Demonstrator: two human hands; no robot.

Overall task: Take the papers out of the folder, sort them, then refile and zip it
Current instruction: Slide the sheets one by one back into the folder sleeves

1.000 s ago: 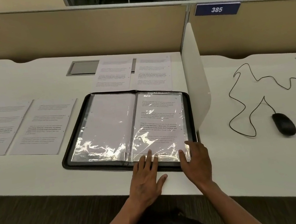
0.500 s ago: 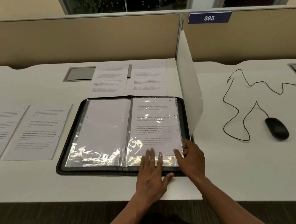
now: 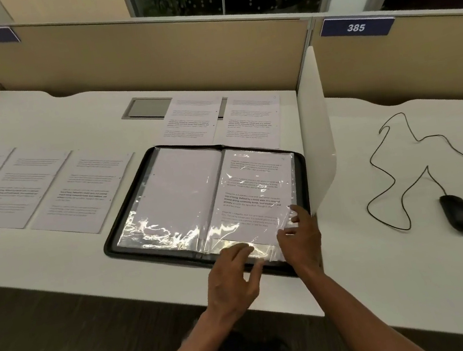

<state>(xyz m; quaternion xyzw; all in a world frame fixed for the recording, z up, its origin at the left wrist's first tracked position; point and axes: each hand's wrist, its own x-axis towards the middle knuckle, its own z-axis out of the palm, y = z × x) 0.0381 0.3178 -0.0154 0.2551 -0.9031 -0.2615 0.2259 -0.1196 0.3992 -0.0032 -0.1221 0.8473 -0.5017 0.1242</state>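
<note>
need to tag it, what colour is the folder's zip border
Black, a dark rim around the open folder, clearest in the head view.

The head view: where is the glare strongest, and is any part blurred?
Head view: glare is strongest on the plastic sleeves along the near edge of the folder; left hand looks motion-blurred; the loose papers have unreadable text.

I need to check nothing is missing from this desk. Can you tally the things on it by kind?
Loose printed sheets: 5, three left of the folder, two behind it
Zip folder, open: 1
Printed page in the folder's right sleeve: 1
Computer mouse, corded: 1
Total: 8
</note>
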